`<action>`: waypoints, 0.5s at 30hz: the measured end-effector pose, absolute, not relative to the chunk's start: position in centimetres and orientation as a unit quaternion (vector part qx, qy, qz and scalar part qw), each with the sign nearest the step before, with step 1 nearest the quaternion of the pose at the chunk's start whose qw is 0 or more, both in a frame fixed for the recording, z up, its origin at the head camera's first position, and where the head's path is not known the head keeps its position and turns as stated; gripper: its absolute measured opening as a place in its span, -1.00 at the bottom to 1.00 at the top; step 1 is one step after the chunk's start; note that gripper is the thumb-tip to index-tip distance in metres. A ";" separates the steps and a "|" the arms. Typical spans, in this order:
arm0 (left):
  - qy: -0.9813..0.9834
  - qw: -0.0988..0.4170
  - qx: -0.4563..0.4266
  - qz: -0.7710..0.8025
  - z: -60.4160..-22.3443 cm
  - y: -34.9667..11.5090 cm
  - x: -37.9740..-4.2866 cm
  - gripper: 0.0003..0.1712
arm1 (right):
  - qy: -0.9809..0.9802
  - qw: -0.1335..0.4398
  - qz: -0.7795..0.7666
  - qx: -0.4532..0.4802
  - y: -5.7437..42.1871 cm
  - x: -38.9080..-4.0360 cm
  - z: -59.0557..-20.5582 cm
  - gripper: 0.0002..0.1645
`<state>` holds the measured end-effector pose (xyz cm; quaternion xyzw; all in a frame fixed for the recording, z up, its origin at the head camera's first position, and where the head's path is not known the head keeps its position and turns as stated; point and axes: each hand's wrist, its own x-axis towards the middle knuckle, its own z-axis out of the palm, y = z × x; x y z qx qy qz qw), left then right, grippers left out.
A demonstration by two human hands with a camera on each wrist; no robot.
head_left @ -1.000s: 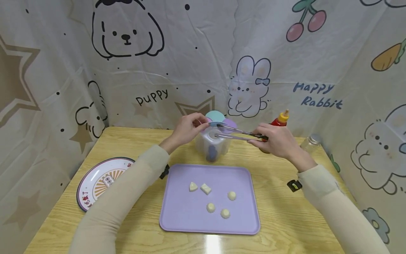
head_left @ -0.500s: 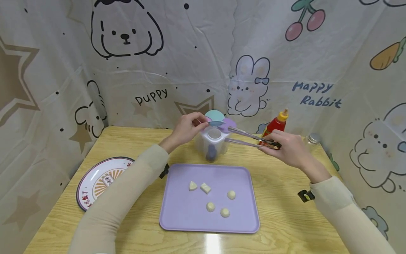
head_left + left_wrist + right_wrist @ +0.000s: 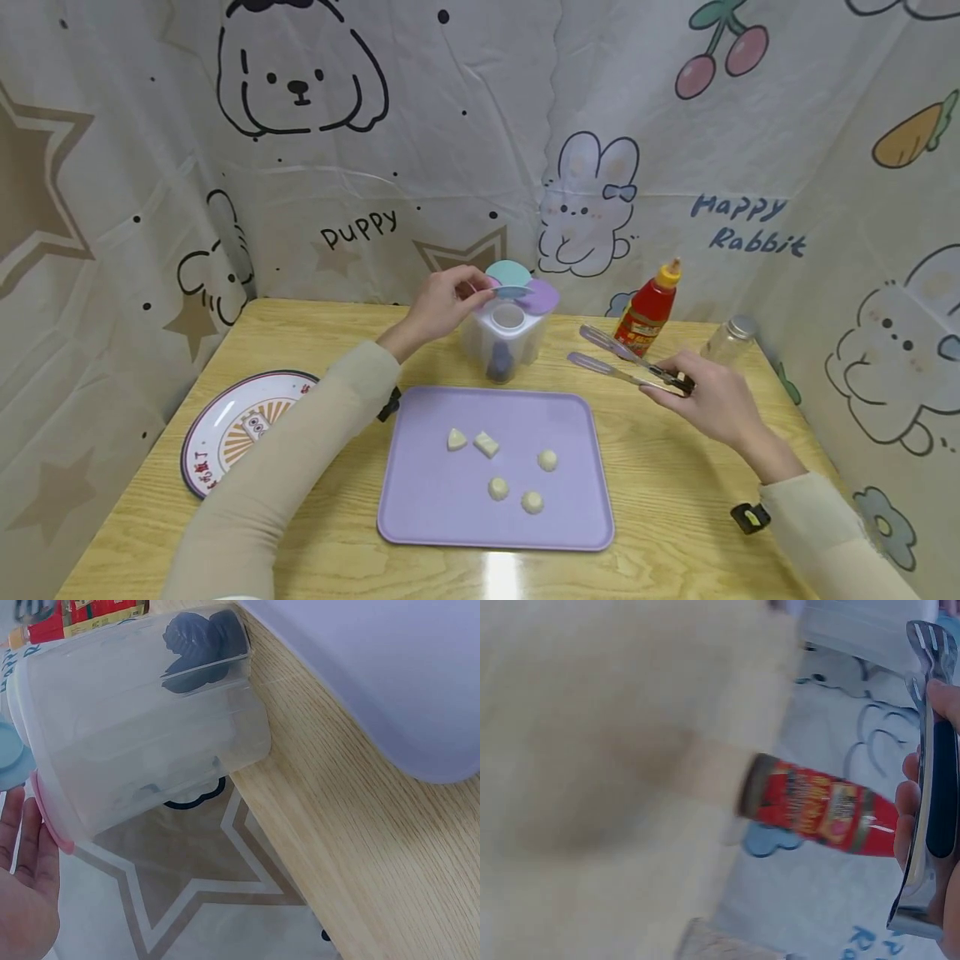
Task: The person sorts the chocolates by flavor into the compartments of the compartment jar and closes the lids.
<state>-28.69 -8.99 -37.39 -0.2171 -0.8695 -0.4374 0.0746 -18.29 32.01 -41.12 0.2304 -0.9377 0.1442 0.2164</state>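
**Left hand [image 3: 448,302] pinching a blue lid [image 3: 513,292], right hand [image 3: 712,404] gripping tongs [image 3: 630,357]**

The left hand pinches the blue lid between thumb and fingers, holding it raised above a translucent container [image 3: 527,337] just to that hand's right. A round opening [image 3: 508,315] shows in the container's top, below the raised lid. The right hand is curled round the handle of the tongs; their two arms stand apart, tips pointing away from that hand toward the container, with a gap between.

Just past the left fingertips are a teal lid [image 3: 508,271] and a purple lid [image 3: 543,295]; a pink lid [image 3: 46,816] is right beside the left fingers. Low inside the container sits a dark blue shape [image 3: 199,649].

Ahead of the right hand and to its left stands a red bottle [image 3: 647,317]; a glass jar [image 3: 729,340] is just beyond that hand. Nearer the person, between the forearms, a purple tray [image 3: 435,521] carries five pale pieces [image 3: 487,445], three of them round. Left of the left hand, a patterned plate [image 3: 213,437] is partly hidden by the sleeve [image 3: 300,454].
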 end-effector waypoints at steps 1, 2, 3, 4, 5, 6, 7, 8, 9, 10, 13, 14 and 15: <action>-0.870 0.075 -0.218 -0.436 -37.4 -9.0 -28.7 -0.84 | -0.941 0.211 0.146 0.221 32.2 -18.1 -41.6 -0.61; -0.870 0.076 -0.219 -0.436 -37.4 -8.9 -28.7 -0.84 | -0.944 0.205 0.147 0.214 32.4 -17.9 -42.1 -0.61; -0.870 0.076 -0.220 -0.435 -37.4 -8.9 -28.7 -0.84 | -0.946 0.199 0.148 0.206 32.6 -17.8 -42.6 -0.61; -0.870 0.077 -0.220 -0.435 -37.3 -8.9 -28.7 -0.84 | -0.949 0.193 0.149 0.200 32.7 -17.7 -43.1 -0.61; -0.869 0.077 -0.220 -0.436 -37.3 -8.9 -28.7 -0.84 | -0.951 0.186 0.150 0.195 32.8 -17.5 -43.5 -0.61; -0.869 0.077 -0.219 -0.436 -37.3 -8.9 -28.6 -0.84 | -0.954 0.177 0.154 0.187 32.9 -17.4 -43.9 -0.61; -0.869 0.077 -0.219 -0.436 -37.3 -8.9 -28.6 -0.84 | -0.957 0.166 0.157 0.180 33.0 -17.2 -44.2 -0.61; -0.869 0.077 -0.218 -0.436 -37.3 -8.9 -28.6 -0.84 | -0.960 0.155 0.159 0.173 33.0 -17.1 -44.5 -0.61; -0.870 0.077 -0.217 -0.435 -37.3 -8.9 -28.6 -0.84 | -0.963 0.143 0.161 0.165 33.0 -17.0 -44.7 -0.61; -0.870 0.077 -0.217 -0.435 -37.3 -8.9 -28.6 -0.83 | -0.965 0.130 0.163 0.157 33.0 -16.8 -44.9 -0.60; -0.871 0.076 -0.219 -0.432 -37.2 -8.9 -28.5 -0.83 | -0.972 0.096 0.165 0.135 32.9 -16.6 -45.2 -0.57; -0.871 0.075 -0.219 -0.434 -37.2 -8.9 -28.5 -0.83 | -0.974 0.088 0.163 0.132 32.9 -16.6 -45.3 -0.56; -0.870 0.075 -0.219 -0.435 -37.2 -8.9 -28.5 -0.83 | -0.975 0.080 0.161 0.128 32.9 -16.6 -45.3 -0.54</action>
